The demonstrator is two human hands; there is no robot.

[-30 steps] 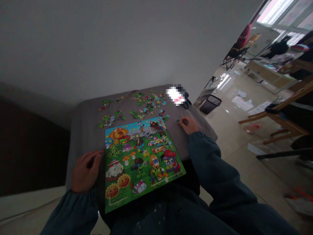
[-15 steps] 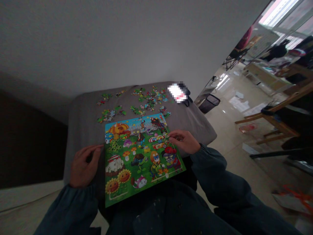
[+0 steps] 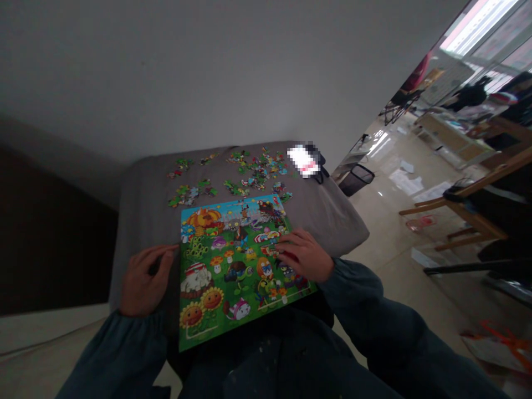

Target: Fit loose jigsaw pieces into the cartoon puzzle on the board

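A jigsaw puzzle board [image 3: 245, 260] with a bright cartoon picture of plants and zombies on green ground lies in front of me, its near edge by my lap. My left hand [image 3: 146, 280] rests at the board's left edge, fingers stretched towards it and thumb apart, gripping nothing. Over the right part of the board is my right hand [image 3: 306, 256], its fingers spread and their tips on the picture. I see nothing held in it, though its underside is hidden. Beyond the board several loose puzzle pieces [image 3: 261, 169] are scattered in groups.
The pieces and board lie on a grey cloth-covered surface [image 3: 332, 221] against a pale wall [image 3: 208, 72]. A pixelated white object [image 3: 302, 159] with dark straps sits at its back right corner. Right of it are a dark mesh bin [image 3: 358, 178] and a wooden chair [image 3: 461, 208].
My right hand has moved slightly left and towards me over the board, and its fingers have gone from pinched to spread. My left hand stays at the left edge.
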